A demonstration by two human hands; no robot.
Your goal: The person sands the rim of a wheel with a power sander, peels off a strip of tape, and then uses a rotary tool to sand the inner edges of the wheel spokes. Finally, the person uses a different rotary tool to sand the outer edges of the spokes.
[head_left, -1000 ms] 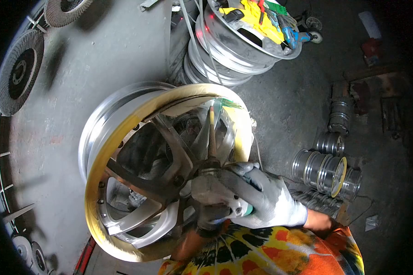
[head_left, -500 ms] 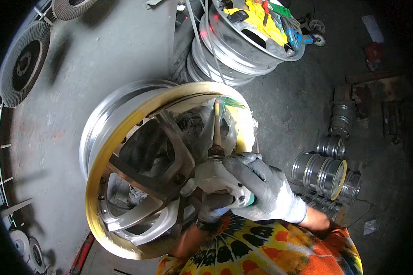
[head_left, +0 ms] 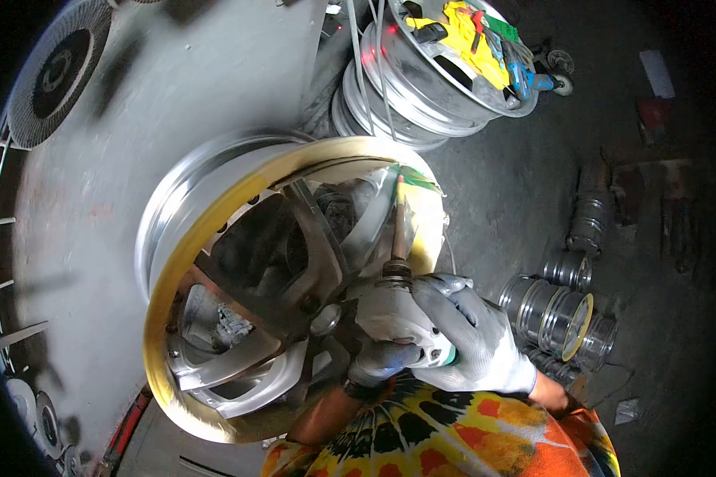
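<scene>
Both gloved hands are closed around a grinder (head_left: 390, 314) with a grey body and a long tapered tip, reddish at its end. My right hand (head_left: 477, 334) wraps the body from the right side. Lower down, my left hand (head_left: 383, 362) grips it from the left, its fingers partly hidden by the tool. The grinder overlaps a large alloy wheel (head_left: 239, 318) with broad spokes, which stands tilted before me. Yellow masking (head_left: 167, 278) runs around the wheel's rim. The tip points at the inside of the upper right rim, beside a green patch (head_left: 418, 176).
Behind stands a stack of wheels (head_left: 406, 95), topped with yellow cloth (head_left: 461, 36) and a blue tool (head_left: 529, 79). More wheels (head_left: 549, 314) lie on the floor at right. Flap discs (head_left: 60, 75) hang at left. A red bar (head_left: 127, 429) lies low left.
My hands and the grinder have shifted slightly right across the wheel, with the tip further right too. The whole view has also moved a little. Both hands keep their grip.
</scene>
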